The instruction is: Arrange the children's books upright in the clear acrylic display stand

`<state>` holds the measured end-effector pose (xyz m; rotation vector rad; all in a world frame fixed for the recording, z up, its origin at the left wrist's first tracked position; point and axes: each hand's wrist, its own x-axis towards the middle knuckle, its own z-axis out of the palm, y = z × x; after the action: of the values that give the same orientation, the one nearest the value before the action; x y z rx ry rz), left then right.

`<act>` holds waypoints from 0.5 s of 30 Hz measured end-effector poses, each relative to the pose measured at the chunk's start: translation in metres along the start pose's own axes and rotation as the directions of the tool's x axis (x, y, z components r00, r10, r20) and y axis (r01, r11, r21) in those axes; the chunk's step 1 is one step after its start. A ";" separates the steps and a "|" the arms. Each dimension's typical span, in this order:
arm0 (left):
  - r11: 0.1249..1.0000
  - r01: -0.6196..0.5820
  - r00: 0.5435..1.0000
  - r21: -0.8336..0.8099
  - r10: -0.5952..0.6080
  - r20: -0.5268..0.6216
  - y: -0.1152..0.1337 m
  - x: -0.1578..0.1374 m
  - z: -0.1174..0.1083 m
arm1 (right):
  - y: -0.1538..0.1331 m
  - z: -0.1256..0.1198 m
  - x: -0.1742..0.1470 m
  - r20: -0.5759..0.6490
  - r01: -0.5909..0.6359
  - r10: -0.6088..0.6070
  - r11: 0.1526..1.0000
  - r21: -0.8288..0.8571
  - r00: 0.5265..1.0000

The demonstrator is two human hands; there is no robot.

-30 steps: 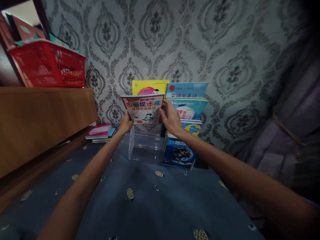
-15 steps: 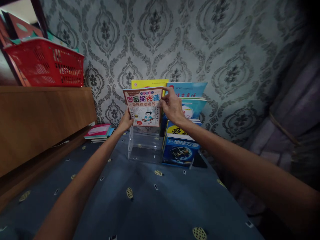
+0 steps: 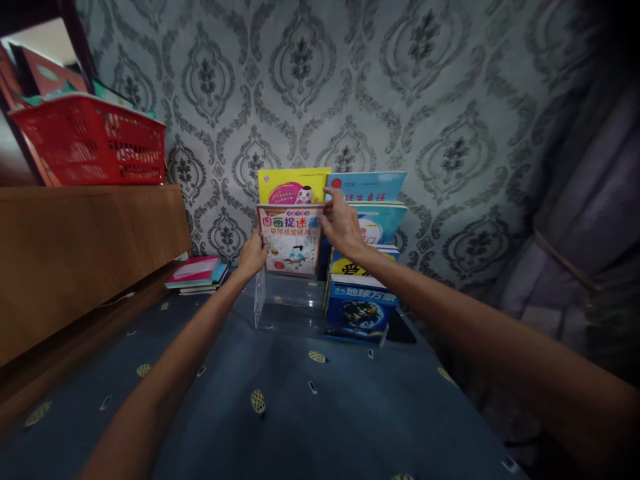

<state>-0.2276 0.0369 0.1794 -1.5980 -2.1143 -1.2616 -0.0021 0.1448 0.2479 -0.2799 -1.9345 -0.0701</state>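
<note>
A brown-bordered picture book [image 3: 293, 253] stands upright in a clear tiered book stand [image 3: 280, 315], in front of a yellow book [image 3: 287, 179]. Its left edge is gripped by my left hand [image 3: 253, 255], thumb on the cover side. My right hand [image 3: 344, 225] is closed at the upper right corner of the same book, the index finger raised a little above the top edge. On the stand's right half are a light blue book [image 3: 373, 181], a teal book [image 3: 387, 217], a yellow-and-black book [image 3: 345, 265] and, lowest, a dark blue globe-cover book [image 3: 360, 320].
Several books lie stacked [image 3: 197, 272] left of the stand. A red basket [image 3: 95, 143] sits on a wooden cabinet [image 3: 90, 260] at the left. Dark patterned cloth [image 3: 280, 427] covers the surface below, and a curtain [image 3: 570, 267] hangs at the right.
Both hands have lowered the picture book into the stand, so more of the yellow book shows behind it. The book has become more level, and the view has tilted up slightly.
</note>
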 end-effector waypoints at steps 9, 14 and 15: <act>0.983 0.052 0.999 0.177 -0.050 -0.019 0.017 0.000 -0.009 | -0.010 -0.002 -0.007 -0.008 0.167 -0.169 0.981 -0.096 0.986; 0.970 0.083 0.997 0.228 -0.078 -0.030 0.021 0.002 -0.008 | -0.017 0.001 -0.024 0.123 0.326 -0.310 0.934 -0.148 0.943; 0.966 0.085 0.996 0.245 -0.080 -0.032 0.022 0.003 -0.008 | -0.019 0.001 -0.028 0.148 0.348 -0.327 0.924 -0.159 0.933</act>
<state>-0.2125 0.0341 0.1972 -1.3995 -2.2431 -0.9861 0.0022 0.1219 0.2231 -0.0677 -2.0814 -0.4719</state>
